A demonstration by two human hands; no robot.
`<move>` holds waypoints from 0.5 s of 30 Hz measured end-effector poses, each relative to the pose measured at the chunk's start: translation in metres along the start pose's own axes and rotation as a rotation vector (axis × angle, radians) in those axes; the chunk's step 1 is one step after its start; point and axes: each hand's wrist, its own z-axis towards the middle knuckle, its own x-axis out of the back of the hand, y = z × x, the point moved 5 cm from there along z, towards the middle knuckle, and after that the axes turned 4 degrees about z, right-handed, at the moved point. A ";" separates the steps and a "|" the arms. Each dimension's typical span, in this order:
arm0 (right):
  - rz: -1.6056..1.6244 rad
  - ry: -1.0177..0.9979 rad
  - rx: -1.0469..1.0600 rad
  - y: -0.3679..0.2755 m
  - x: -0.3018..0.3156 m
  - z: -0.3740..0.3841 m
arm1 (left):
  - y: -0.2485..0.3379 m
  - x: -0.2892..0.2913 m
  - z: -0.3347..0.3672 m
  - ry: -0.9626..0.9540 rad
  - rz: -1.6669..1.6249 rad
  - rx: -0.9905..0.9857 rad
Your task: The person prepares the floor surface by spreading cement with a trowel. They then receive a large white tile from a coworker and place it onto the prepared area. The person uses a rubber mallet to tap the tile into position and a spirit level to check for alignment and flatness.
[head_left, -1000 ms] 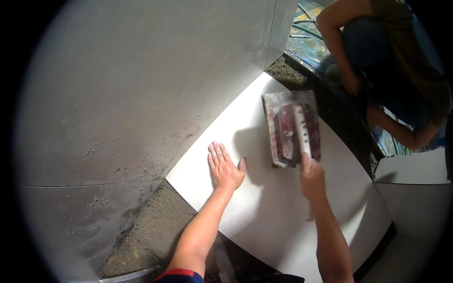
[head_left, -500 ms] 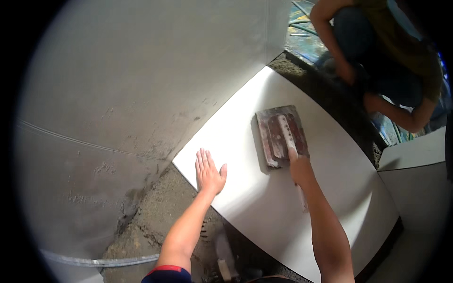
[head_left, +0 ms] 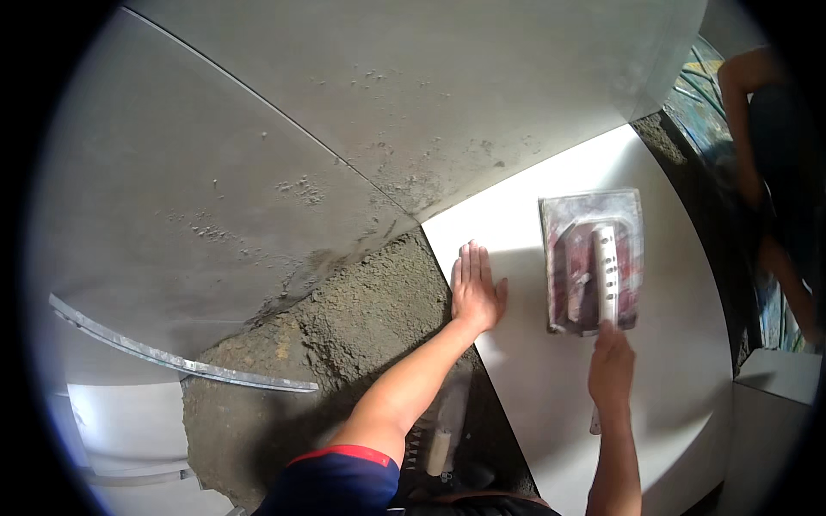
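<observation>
A large white tile (head_left: 594,413) lies against the grey wall, over a mortar bed. My left hand (head_left: 477,297) rests flat on its left edge, fingers stretched out, holding nothing. My right hand (head_left: 612,370) is closed round the handle of a tile beater (head_left: 572,258), a stained rectangular plate with a pale, holed grip strip. The plate is over the tile's upper part and blurred by motion; I cannot tell whether it touches. Below my left forearm is a trowel (head_left: 440,447) with a light handle, partly in shadow.
Rough grey mortar (head_left: 370,292) spreads left of the tile. A long metal bar (head_left: 185,365) lies across the left side. The tiled wall (head_left: 482,112) rises behind. At right, another person (head_left: 770,172) crouches past a dark gap, near a low white block (head_left: 781,375).
The view has shifted left, so the tile and hands appear farther right. The tile beater has turned more upright in the picture. My left hand stays flat at the tile's edge.
</observation>
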 end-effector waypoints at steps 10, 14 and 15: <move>0.132 -0.139 -0.250 -0.015 -0.009 0.014 | -0.005 0.002 -0.001 -0.058 -0.006 0.030; 0.049 -0.291 -0.418 0.002 -0.047 0.022 | -0.008 -0.005 0.000 0.010 -0.005 0.003; 0.063 -0.366 -0.553 0.009 -0.050 0.023 | -0.002 -0.005 0.000 0.021 -0.037 -0.003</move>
